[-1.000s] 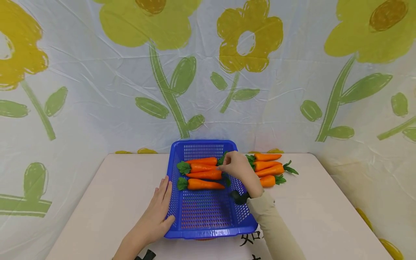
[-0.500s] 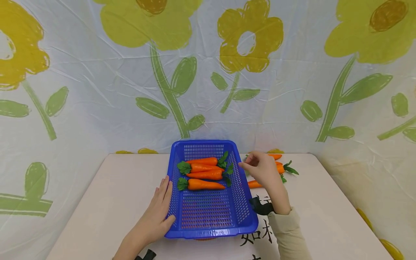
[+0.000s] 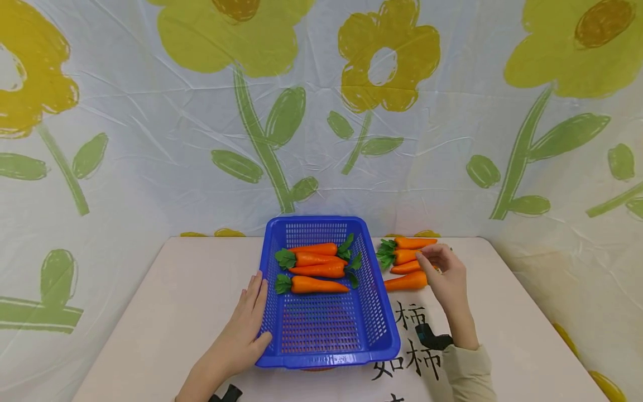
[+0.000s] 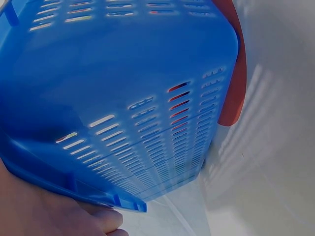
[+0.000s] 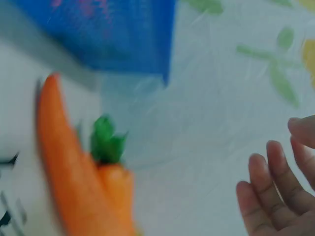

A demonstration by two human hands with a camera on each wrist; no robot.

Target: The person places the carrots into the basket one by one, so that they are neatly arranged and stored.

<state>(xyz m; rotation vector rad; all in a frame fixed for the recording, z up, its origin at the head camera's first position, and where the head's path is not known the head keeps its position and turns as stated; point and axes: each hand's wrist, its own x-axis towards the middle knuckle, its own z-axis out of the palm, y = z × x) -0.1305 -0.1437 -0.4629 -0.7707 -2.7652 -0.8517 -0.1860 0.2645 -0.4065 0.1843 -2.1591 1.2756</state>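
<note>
Right hand (image 3: 449, 279) holds nothing: fingers loosely bent, modest gap to the thumb, over the carrots just right of the basket (image 3: 326, 359). Left hand (image 3: 244, 321) lies along the basket's left side, fingers straight, no grip (decent brace against skidding). Four carrots (image 3: 316, 285) sit in a row across the basket's far half, leafy ends alternating left and right. Four more are on the table (image 3: 201, 268).

I'd take the near carrot (image 3: 406, 281): easiest reach, tip toward the basket, leaf end hidden by the hand. Spread wider first, then pinch the thick body; leaves would likely bend. Lift clear of the right wall before going across. Lower it flat, just nearer than the row, leaf end right to suit the pattern. Let go low, or it may roll.
</note>
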